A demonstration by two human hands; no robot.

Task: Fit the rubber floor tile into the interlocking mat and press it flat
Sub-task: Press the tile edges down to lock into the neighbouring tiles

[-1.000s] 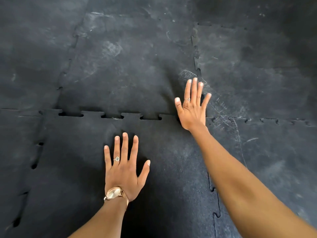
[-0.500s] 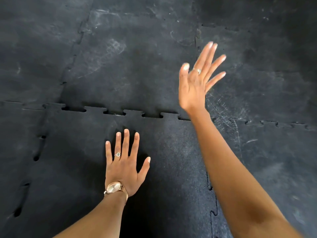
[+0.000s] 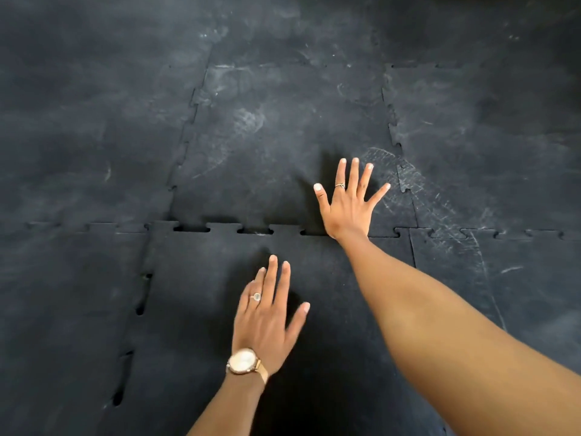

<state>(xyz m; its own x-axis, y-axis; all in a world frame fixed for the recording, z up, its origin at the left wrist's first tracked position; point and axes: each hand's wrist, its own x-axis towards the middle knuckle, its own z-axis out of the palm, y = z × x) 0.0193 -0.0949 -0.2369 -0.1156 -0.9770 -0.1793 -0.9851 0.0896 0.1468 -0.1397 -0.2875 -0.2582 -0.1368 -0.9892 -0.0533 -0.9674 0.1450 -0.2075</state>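
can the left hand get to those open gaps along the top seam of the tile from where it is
Probably yes. The left hand lies open on the rubber tile, just below the unseated gaps in the far seam. Nothing lies between them; the right hand presses further right.

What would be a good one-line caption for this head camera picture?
Left hand on the rubber floor tile, right hand spread flat at its far seam, where gaps show.

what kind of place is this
Probably a gym or workout floor: it is covered in black interlocking rubber tiles with jigsaw seams and dusty shoe prints. No walls or equipment show.
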